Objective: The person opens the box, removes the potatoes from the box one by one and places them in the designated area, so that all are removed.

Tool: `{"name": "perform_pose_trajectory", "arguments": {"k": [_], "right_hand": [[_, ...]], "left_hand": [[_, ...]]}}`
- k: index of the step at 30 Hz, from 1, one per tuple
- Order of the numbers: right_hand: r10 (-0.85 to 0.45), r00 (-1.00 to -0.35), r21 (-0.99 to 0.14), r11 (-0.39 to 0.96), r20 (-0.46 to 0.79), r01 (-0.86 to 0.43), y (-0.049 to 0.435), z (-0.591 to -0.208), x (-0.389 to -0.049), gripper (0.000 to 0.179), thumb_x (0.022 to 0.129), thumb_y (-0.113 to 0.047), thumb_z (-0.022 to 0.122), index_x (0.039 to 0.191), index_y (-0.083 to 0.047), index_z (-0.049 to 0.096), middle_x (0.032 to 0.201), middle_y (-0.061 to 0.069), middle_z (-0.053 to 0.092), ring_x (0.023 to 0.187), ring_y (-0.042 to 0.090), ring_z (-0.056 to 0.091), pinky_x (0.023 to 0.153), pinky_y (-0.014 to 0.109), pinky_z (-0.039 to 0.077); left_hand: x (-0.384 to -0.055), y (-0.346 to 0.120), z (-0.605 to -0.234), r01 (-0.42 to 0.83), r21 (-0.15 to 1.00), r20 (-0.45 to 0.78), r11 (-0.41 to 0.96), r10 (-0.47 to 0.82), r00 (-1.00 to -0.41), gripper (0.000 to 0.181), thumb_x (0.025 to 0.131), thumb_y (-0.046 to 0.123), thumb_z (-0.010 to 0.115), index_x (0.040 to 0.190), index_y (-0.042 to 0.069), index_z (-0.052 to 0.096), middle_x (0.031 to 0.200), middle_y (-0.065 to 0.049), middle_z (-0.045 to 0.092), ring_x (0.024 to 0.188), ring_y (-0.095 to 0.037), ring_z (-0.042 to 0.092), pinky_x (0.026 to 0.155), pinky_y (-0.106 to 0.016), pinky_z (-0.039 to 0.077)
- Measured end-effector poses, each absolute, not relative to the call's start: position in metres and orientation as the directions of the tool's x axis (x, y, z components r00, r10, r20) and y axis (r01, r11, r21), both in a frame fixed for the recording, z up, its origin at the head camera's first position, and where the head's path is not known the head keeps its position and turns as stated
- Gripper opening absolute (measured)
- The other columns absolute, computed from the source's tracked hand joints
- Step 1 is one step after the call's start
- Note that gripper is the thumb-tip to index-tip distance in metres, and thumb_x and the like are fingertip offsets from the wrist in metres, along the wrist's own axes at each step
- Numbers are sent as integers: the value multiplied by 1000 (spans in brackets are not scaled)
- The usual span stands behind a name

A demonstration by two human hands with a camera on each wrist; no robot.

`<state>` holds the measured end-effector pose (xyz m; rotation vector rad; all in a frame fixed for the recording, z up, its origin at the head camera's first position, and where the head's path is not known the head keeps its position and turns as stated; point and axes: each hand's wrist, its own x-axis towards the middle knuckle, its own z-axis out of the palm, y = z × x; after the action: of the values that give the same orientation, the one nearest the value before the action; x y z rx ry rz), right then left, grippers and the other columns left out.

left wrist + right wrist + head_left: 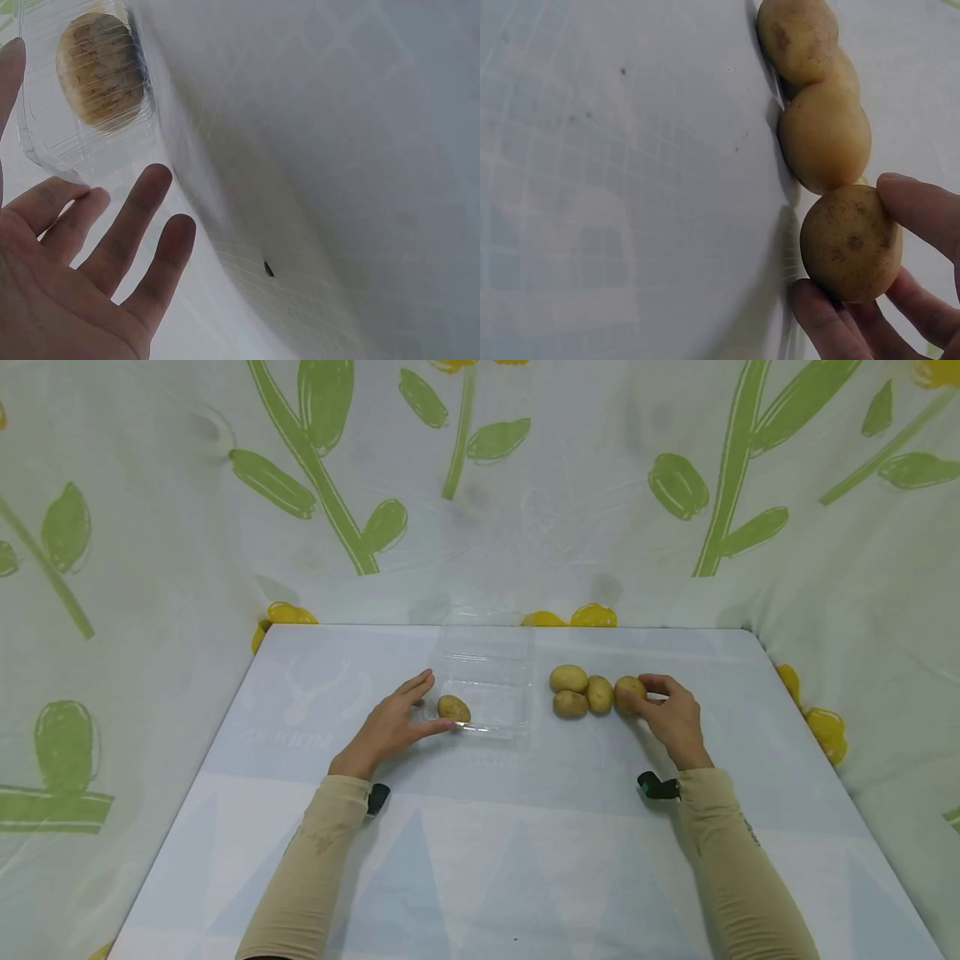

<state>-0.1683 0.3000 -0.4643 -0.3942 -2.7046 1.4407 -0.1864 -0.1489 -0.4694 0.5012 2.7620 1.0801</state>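
Note:
A clear plastic clamshell box [491,708] lies with its lid [487,639] folded back, and one potato [453,709] sits at the left end inside it. My left hand [386,727] is at the box's left end, thumb by the front rim, the other fingers spread and fairly straight. In the left wrist view that potato [101,71] shows through the ribbed wall. Between thumb and fingers my right hand [675,717] pinches another potato [853,244], which appears at or just above the table. Left of it lie three more potatoes [599,694] close together.
The table [480,852] is covered in a white and pale blue printed sheet. A pale curtain [555,543] with green leaves hangs behind the table and along both sides. Small black devices [657,786] sit at both wrists.

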Motion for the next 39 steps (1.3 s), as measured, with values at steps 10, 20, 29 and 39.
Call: {"name": "perform_pose_trajectory", "arguments": {"k": [10,20,29,39], "right_hand": [[187,-981,-787,598,-51,155,303,-464,-170,70,92,-53,71,140,-5,55,139,21,56,121,37,60,91,38,50],[185,-982,-765,628,-30,142,302,-463,-170,62,97,-45,67,143,-5,55,140,21,57,124,38,57,85,33,52],[187,-982,-760,635,-24,139,301,-464,-169,59,97,-44,67,140,-5,58,140,21,57,122,38,58,86,34,50],[179,-984,-738,661,-19,135,301,-465,-170,60,96,-41,70,139,-1,57,134,23,60,118,39,60,89,40,51]], "left_hand": [[-186,-148,-469,257,684,-4,683,355,-935,99,84,57,78,160,14,32,166,7,23,137,-23,49,120,-49,28],[-186,-148,-470,250,683,-11,686,351,-936,98,84,57,78,159,13,33,166,8,24,139,-23,47,121,-48,26],[-186,-147,-470,260,686,-1,680,358,-934,97,85,55,78,159,13,33,166,7,24,139,-24,47,120,-48,27],[-187,-147,-469,264,683,2,681,360,-933,99,84,55,79,159,12,33,166,6,24,134,-25,53,119,-47,30]]}}
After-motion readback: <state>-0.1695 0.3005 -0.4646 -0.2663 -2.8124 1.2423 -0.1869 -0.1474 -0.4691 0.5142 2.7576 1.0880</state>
